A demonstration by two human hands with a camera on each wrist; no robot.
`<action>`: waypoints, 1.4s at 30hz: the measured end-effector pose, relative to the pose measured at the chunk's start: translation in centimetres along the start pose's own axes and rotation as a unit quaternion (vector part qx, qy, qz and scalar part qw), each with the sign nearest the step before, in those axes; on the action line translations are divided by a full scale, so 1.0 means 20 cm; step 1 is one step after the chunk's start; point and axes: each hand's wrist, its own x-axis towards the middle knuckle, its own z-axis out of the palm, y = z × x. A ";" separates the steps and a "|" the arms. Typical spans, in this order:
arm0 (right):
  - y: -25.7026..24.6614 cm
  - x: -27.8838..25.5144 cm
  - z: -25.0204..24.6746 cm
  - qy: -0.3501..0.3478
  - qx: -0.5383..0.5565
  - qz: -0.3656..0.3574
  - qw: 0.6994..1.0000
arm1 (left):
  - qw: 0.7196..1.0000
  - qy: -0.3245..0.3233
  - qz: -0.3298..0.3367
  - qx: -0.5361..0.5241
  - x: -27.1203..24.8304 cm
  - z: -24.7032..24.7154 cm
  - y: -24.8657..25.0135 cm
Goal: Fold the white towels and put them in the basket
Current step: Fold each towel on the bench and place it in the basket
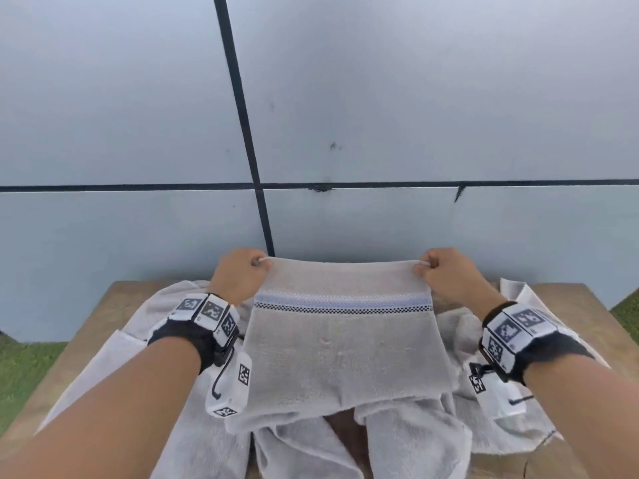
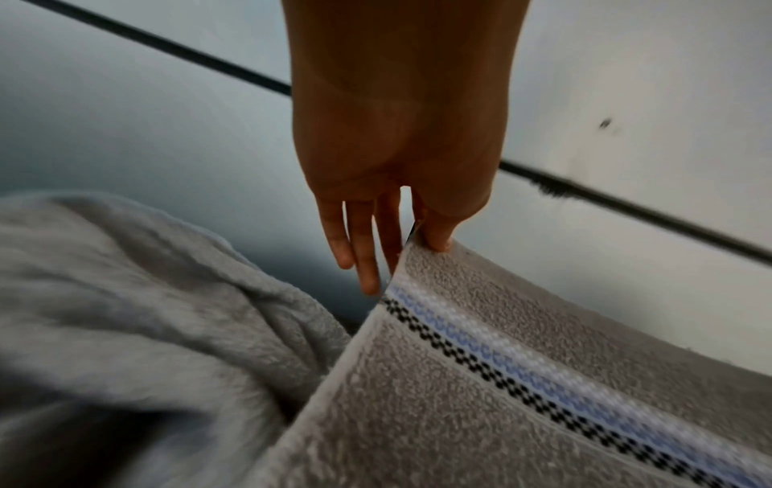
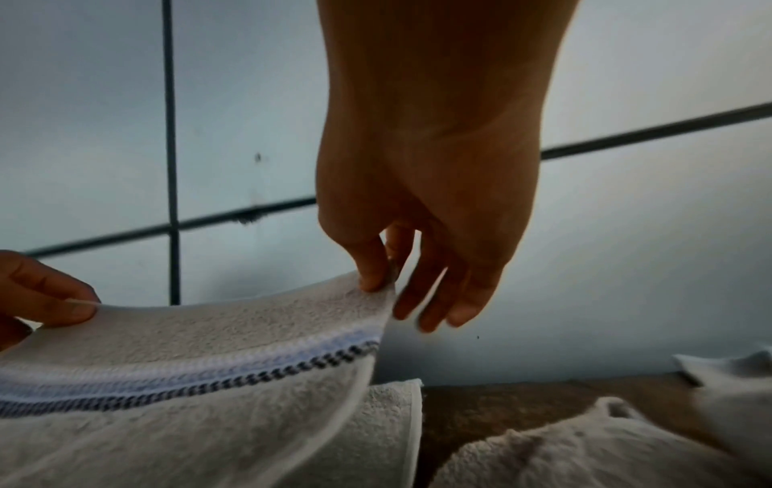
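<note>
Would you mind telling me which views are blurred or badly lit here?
Head view: evenly lit and fairly sharp, straight wall seams bowed by the wide lens. Left wrist view: the crumpled towel is soft and smeared, corners darken. Right wrist view: the right hand is backlit and dark against the pale wall; the striped towel is slightly blurred.

Place: an outdoor or patio-like corner, not clearly a room.
Wall: pale grey panels [image 1: 415, 98] with dark seams, at the far side.
Ground: green grass-like surface [image 1: 20, 375], left and right.
Furniture: brown wooden desk [image 1: 570, 299] carrying white towels [image 1: 345, 357].
</note>
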 end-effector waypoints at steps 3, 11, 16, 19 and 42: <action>0.06 0.17 0.12 -0.024 -0.031 0.014 0.999 | 0.999 -0.037 -0.022 -0.001 0.15 0.13 -0.06; 0.15 0.25 0.27 -0.022 0.015 0.019 0.999 | 0.999 -0.023 -0.015 -0.038 0.20 0.28 -0.12; 0.08 0.14 0.16 0.055 0.151 -0.008 0.987 | 0.992 0.034 0.000 -0.120 0.14 0.15 -0.06; 0.03 -0.01 0.04 0.071 0.201 -0.020 0.977 | 0.986 0.033 0.004 -0.163 0.02 0.00 -0.02; 0.00 -1.03 -0.45 0.101 0.248 -0.096 0.959 | 0.987 0.002 0.065 -0.147 -1.00 -0.63 0.17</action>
